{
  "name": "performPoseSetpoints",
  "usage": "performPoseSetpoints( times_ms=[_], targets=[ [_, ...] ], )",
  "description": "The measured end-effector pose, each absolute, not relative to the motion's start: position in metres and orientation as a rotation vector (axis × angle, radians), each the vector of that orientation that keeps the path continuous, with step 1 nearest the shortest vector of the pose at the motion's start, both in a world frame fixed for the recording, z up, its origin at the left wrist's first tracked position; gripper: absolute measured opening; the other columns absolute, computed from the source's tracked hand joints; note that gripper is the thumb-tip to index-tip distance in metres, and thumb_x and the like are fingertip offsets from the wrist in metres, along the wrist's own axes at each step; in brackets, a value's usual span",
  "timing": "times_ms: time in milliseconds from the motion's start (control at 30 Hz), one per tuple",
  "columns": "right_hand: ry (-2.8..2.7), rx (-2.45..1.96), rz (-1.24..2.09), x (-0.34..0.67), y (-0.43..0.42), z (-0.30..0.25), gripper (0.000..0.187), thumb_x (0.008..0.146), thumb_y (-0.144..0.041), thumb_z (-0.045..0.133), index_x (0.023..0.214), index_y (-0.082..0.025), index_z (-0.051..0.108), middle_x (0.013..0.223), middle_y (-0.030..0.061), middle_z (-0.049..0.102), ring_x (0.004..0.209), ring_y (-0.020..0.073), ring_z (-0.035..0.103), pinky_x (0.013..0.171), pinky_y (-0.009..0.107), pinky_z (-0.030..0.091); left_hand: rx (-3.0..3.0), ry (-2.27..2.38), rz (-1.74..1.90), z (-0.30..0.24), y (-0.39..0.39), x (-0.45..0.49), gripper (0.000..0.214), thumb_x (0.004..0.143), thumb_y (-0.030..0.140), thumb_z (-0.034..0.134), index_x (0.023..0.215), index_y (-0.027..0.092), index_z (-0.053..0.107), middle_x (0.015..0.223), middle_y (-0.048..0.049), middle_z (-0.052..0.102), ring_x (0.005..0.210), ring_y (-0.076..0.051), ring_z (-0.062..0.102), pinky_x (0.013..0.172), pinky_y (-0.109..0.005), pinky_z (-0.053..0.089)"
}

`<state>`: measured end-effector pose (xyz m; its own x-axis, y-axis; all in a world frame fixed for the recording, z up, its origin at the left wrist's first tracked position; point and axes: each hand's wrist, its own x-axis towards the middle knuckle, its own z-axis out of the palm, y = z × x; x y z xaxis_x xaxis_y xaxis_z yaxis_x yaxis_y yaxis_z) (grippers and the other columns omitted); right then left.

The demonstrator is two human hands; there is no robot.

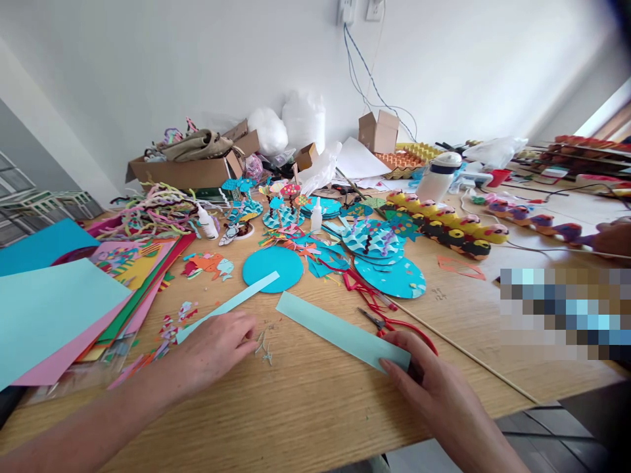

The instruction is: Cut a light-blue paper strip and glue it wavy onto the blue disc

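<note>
My right hand (pixel 419 374) grips one end of a wide light-blue paper strip (pixel 340 332), thumb on top, and holds it at a slant above the table. Partly under that hand lies a pair of scissors (pixel 411 328) with red handles. My left hand (pixel 229 335) is low over the table with its fingers curled in; whatever they may hold is hidden. Just beyond it a narrower light-blue strip (pixel 241 293) lies with its far end on a round blue card disc (pixel 273 263). Small paper snippets (pixel 266 348) are beside the left fingertips.
Coloured paper sheets (pixel 59 315) are stacked at left. Finished paper models (pixel 374 240), glue bottles (pixel 316 215) and painted egg-carton strips (pixel 444 223) crowd the middle and right. A thin wooden stick (pixel 463 348) crosses the right side. Another person's hand (pixel 614 238) shows at far right.
</note>
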<state>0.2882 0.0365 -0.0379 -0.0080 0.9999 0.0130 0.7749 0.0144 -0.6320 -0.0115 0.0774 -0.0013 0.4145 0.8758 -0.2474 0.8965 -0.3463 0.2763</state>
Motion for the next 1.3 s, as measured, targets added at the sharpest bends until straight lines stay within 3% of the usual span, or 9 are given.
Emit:
performPoseSetpoints(
  times_ms=[200,467,733,1300],
  targets=[
    [-1.860,-1.803,0.626,0.288,0.037,-0.038,0.036,0.073,-0.044,0.040,0.092,-0.019,0.056,0.080,0.0066,0.069,0.058,0.0199,0.062,0.052,0.029,0.046,2.334,1.657,-0.186,-0.007,0.069,0.011,0.022,0.079,0.042,0.044,0.075,0.021,0.048,0.083,-0.0044,0.058,0.076,-0.022,0.054,0.065,-0.032,0.039],
    [-1.863,-1.788,0.594,0.289,0.037,-0.042,0.032,0.074,-0.041,0.041,0.090,-0.020,0.058,0.075,0.0050,0.069,0.057,0.0187,0.062,0.050,0.027,0.045,2.365,1.584,-0.202,-0.013,0.068,0.010,0.004,0.074,0.024,0.044,0.076,0.021,0.047,0.084,-0.0040,0.057,0.077,-0.021,0.055,0.068,-0.032,0.041],
    [-1.942,-1.781,0.554,0.289,0.034,-0.041,0.027,0.078,-0.038,0.041,0.091,-0.021,0.057,0.062,-0.0003,0.061,0.048,0.0153,0.053,0.047,0.025,0.040,2.403,1.475,-0.179,-0.021,0.072,0.007,0.016,0.077,0.012,0.036,0.074,0.021,0.049,0.082,-0.0042,0.058,0.077,-0.019,0.055,0.067,-0.030,0.040],
    [-1.940,-1.786,0.590,0.287,0.032,-0.038,0.027,0.079,-0.038,0.040,0.089,-0.021,0.057,0.063,0.0000,0.062,0.049,0.0156,0.054,0.048,0.025,0.041,2.380,1.423,-0.088,-0.012,0.078,0.004,0.020,0.079,0.013,0.033,0.065,0.021,0.045,0.072,-0.0010,0.054,0.069,-0.016,0.052,0.062,-0.027,0.037]
  ],
)
